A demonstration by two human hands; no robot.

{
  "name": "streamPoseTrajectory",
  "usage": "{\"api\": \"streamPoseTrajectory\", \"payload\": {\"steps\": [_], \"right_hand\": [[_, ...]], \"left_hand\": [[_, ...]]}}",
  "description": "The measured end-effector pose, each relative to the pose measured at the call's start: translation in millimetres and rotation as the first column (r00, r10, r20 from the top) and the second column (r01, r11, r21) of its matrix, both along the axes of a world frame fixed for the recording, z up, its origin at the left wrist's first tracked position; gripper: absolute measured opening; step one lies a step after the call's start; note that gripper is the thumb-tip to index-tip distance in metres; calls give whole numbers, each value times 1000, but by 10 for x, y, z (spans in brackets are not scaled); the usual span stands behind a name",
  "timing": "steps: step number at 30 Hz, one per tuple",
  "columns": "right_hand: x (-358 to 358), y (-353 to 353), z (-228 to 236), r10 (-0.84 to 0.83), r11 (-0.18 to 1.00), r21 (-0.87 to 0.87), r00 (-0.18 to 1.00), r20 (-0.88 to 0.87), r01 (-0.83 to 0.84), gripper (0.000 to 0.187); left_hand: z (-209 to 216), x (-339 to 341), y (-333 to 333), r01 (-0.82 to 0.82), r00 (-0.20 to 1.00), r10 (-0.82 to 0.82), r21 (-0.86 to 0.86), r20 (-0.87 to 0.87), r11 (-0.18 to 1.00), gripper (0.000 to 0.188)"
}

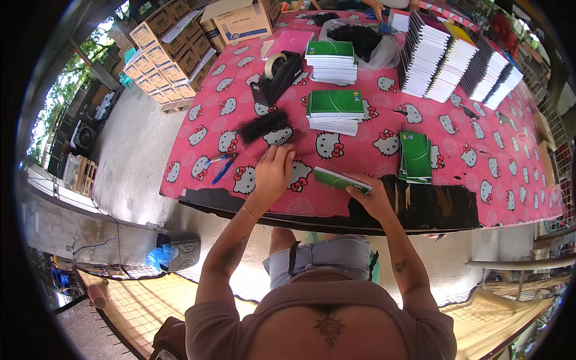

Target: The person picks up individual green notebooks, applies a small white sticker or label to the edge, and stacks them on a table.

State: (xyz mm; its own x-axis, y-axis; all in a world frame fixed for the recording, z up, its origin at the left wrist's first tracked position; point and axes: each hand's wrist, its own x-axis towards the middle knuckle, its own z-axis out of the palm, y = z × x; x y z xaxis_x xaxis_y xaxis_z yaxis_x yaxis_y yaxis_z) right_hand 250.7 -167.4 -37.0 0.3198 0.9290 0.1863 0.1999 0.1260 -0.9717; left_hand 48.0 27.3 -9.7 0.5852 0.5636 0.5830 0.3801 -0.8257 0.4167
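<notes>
Right hand (374, 197): thumb and fingers pinch one end of a green-covered notebook (336, 178), held tilted above the table's near edge.
Left hand (274, 171): fingers bunched together, at the near side of the black binding coils (264, 127); whether they grip a coil cannot be told.
Pens (222, 170): lying left of the left hand, one blue.
Fanned green notebooks (415, 157): on the table, right of the right hand.
Green-topped stacks: a nearer stack (336, 107) and a farther stack (330, 53), beyond the hands.
Tape dispenser (277, 83): black, loaded with a roll, left of these stacks.
Plastic bag (387, 55): clear, filled with black material.
Tall notebook stacks (425, 57): far right.
Tablecloth (327, 203): pink, cat-face print.
Cardboard cartons (171, 57): piled beyond the table's left side.
</notes>
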Motion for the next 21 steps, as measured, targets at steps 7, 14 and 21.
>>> {"api": "streamPoseTrajectory", "payload": {"steps": [7, 14, 21], "right_hand": [[5, 7, 23, 23, 999, -40, 999, -41, -25, 30], [20, 3, 35, 40, 998, -42, 998, -54, -42, 31], [45, -8, 14, 58, 997, -52, 997, -56, -61, 32]], "left_hand": [[73, -86, -477, 254, 963, -211, -317, 165, 914, 21], [38, -38, -405, 257, 961, -204, -328, 187, 909, 17], [52, -6, -383, 297, 954, -248, -409, 169, 863, 15]]}}
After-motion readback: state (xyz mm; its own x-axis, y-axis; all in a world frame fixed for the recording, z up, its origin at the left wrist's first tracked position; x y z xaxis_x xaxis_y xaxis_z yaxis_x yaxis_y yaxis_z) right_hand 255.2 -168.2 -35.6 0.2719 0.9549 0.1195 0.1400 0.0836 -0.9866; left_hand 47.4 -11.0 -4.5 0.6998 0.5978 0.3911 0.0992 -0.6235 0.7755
